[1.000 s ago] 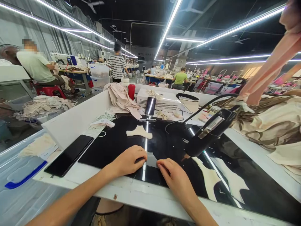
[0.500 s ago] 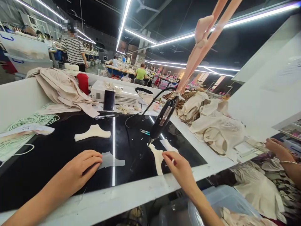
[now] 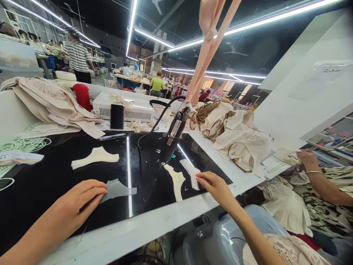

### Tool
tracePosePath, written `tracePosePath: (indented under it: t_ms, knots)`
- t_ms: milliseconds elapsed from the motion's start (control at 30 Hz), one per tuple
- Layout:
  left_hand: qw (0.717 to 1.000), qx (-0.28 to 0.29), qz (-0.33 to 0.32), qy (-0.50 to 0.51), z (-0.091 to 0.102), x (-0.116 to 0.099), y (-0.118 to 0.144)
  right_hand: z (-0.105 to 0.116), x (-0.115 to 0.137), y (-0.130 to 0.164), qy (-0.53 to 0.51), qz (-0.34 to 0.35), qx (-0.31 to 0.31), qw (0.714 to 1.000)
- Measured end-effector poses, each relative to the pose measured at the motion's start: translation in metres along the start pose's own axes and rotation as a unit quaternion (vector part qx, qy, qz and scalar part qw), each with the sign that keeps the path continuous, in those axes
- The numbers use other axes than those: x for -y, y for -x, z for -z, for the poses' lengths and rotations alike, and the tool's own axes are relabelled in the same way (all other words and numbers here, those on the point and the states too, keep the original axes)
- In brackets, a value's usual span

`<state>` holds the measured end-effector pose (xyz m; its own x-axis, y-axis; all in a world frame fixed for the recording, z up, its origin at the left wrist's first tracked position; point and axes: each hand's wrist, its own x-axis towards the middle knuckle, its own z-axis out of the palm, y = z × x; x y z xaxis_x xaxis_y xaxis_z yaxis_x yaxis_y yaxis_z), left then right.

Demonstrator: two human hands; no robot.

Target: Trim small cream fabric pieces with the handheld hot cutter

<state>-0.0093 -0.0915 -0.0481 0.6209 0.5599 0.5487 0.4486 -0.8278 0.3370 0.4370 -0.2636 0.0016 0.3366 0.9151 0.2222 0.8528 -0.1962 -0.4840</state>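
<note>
Glossy black worktop [image 3: 49,184] with a white rim; a ceiling light reflects as a bright line down its middle.

Left hand [image 3: 75,204]: lies flat, palm down, fingers loosely spread, gripping nothing. Its fingertips press the near edge of a translucent grey fabric piece [image 3: 117,189], apparently to keep that thin piece from sliding on the slick surface.

Right hand [image 3: 217,187]: reaches forward, thumb and forefinger pinched on the near end of a narrow cream strip [image 3: 190,170] at the worktop's right edge. The other fingers are relaxed.

Just left of the strip lies a curved cream cut piece [image 3: 176,180]. The tip of a black handheld tool [image 3: 173,138] hangs right above it; the tool dangles from a peach strap [image 3: 206,48] overhead, cord trailing back, probably so it stays within reach without being held.

A third cream piece [image 3: 95,156] lies well apart, toward the left. Beige garments are heaped at left [image 3: 52,101] and right [image 3: 237,136]. A dark phone [image 3: 117,116] is propped upright against a white vented box [image 3: 129,106], with a red cup [image 3: 82,96] nearby.

Another person's hand with a bangle [image 3: 309,160] rests at far right on patterned cloth.

Writing: a sheet on the white panel [image 3: 320,75] is too blurred to read. No brand is legible.
</note>
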Motion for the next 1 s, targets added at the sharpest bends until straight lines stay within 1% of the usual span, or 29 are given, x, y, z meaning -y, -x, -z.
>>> tracePosePath:
  t_ms: [100,200,333,533,667,800,900,1000]
  knots:
    - [1.000,0.000,-0.011,-0.003,-0.002,0.004,0.002,0.004,-0.006,0.009,0.002,0.012,0.022,1.000]
    - [1.000,0.003,-0.014,-0.012,-0.002,0.005,0.003,-0.001,-0.008,0.014,0.004,0.024,0.032,0.999]
    - [1.000,0.003,-0.011,-0.021,-0.001,0.006,0.003,-0.010,-0.007,0.014,0.008,0.036,0.026,0.999]
    - [0.999,0.012,-0.009,-0.032,-0.001,0.008,0.005,-0.012,-0.008,0.013,-0.019,0.034,0.016,0.999]
    - [0.999,0.019,-0.017,-0.038,-0.001,0.009,0.005,-0.014,-0.012,0.013,-0.059,0.018,0.004,0.998]
    - [0.999,0.022,-0.002,-0.044,0.001,0.005,0.003,-0.016,-0.014,0.011,-0.110,-0.005,-0.006,0.994]
    - [0.999,0.025,0.008,-0.045,0.004,0.001,0.000,-0.015,-0.014,0.010,-0.161,-0.041,-0.019,0.986]
    - [0.998,0.035,0.023,-0.045,0.008,-0.003,-0.002,-0.012,-0.017,0.007,-0.226,-0.097,-0.047,0.968]
